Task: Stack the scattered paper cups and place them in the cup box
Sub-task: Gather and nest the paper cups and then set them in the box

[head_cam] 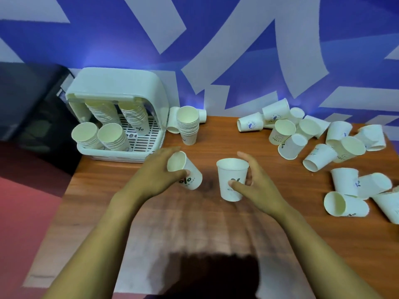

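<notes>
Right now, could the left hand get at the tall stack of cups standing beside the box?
Probably yes, though not freely: the left hand already grips a tilted cup. The stack stands just beyond it with bare table between.

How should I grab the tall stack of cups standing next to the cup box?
Wrap a hand around the stack of cups low on its side walls, coming from the front. It stands upright, mouth up, and looks top-heavy, so a low grip probably steadies it. The cup box crowds its left side.

Right-hand cup (232, 180) reads "NICE", seemingly; "%" mark above.
</notes>
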Action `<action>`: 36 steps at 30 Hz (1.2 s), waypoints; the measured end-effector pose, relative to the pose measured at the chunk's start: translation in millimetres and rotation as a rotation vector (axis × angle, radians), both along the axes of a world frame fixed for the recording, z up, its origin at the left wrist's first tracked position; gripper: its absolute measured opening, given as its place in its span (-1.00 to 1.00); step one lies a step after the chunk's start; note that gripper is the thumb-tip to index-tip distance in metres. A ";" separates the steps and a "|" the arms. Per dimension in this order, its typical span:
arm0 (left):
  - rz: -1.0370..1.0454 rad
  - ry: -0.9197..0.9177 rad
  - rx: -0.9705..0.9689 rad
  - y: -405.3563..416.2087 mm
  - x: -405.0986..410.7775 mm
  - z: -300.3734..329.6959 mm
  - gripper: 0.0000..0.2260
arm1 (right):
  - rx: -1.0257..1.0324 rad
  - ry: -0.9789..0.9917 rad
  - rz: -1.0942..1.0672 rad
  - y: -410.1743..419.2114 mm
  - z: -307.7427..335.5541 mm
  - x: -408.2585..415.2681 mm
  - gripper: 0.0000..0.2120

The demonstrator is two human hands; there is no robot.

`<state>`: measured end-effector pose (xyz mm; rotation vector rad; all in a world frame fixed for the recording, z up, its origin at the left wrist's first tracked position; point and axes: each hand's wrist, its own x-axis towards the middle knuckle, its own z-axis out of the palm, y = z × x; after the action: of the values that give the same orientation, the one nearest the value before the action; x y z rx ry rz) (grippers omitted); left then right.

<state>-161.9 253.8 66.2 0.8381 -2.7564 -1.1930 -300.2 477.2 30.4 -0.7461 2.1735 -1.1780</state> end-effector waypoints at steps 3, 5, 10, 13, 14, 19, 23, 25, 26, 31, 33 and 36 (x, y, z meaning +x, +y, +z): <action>0.030 -0.056 -0.022 -18.6 10.8 -4.3 -0.37 | 0.006 -0.005 0.028 -19.4 -4.1 11.5 -0.25; 0.027 -0.074 0.007 -29.0 16.5 -7.8 -0.36 | 0.036 0.018 0.044 -31.7 -0.4 17.8 -0.25; -0.011 -0.045 0.034 -71.3 20.1 -4.0 -0.41 | 0.140 0.138 0.014 -75.4 15.4 24.7 -0.18; -0.025 -0.036 0.063 -114.1 37.7 -1.1 -0.38 | 0.188 0.146 -0.018 -114.0 14.2 49.1 -0.18; -0.022 -0.040 0.066 -130.9 46.4 -0.8 -0.35 | 0.205 0.136 -0.002 -128.1 10.6 60.2 -0.19; 0.045 0.013 -0.015 -212.4 86.4 0.7 -0.39 | 0.218 0.104 0.110 -203.6 -5.6 105.9 -0.23; 0.051 0.067 -0.084 -251.9 100.9 5.2 -0.43 | 0.137 0.132 0.123 -256.1 1.4 110.6 -0.23; 0.060 0.083 -0.107 -267.0 101.6 6.4 -0.42 | 0.086 0.151 0.114 -279.8 6.1 106.2 -0.23; 0.068 0.095 -0.120 -273.7 100.6 6.2 -0.42 | 0.057 0.158 0.106 -290.6 8.0 103.7 -0.24; 0.103 0.198 -0.202 -295.3 90.4 -4.5 -0.44 | -0.020 0.210 0.048 -333.6 15.6 97.5 -0.26; 0.092 0.214 -0.215 -298.8 85.9 -13.6 -0.44 | -0.035 0.242 0.025 -343.1 10.9 97.1 -0.25; 0.066 0.245 -0.190 -300.6 80.0 -28.0 -0.42 | -0.041 0.240 -0.010 -353.5 -4.0 100.0 -0.25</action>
<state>-81.8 -46.7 38.1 0.7052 -2.5717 -0.9347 -200.1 123.7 26.3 -0.9364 2.3548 -1.1937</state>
